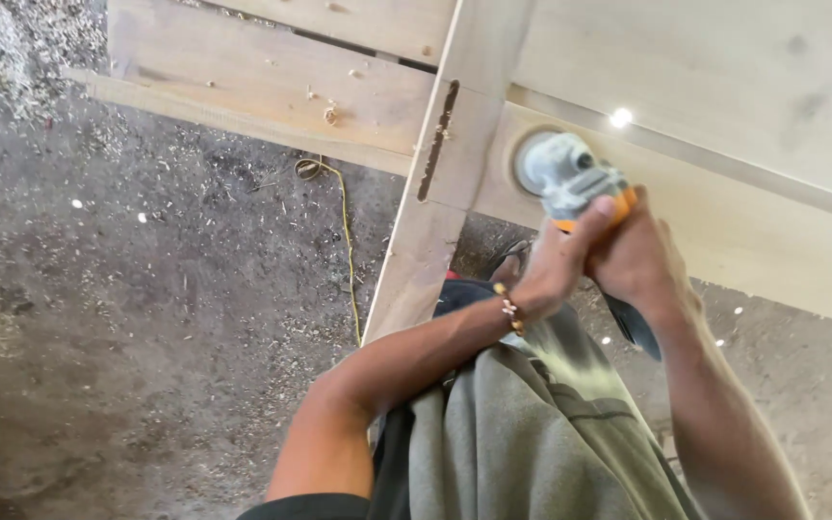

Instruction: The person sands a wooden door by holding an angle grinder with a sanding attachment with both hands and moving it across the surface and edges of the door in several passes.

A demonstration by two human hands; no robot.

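Note:
Both my hands grip a grey and orange angle grinder (570,173) whose round disc rests on a pale wooden frame (724,193). My left hand (556,260), with a bead bracelet at the wrist, wraps the tool's body from the left. Right beside it, my right hand (642,255) closes on the orange rear of the tool. A wooden crosspiece (435,212) with a dark slot runs down just left of the disc.
More planks (262,77) of the frame stretch to the upper left. A yellow cord (347,241) trails over the dusty, sawdust-strewn floor (146,318). A sandalled foot (510,258) shows under the frame. My grey-green clothing (522,433) fills the lower middle.

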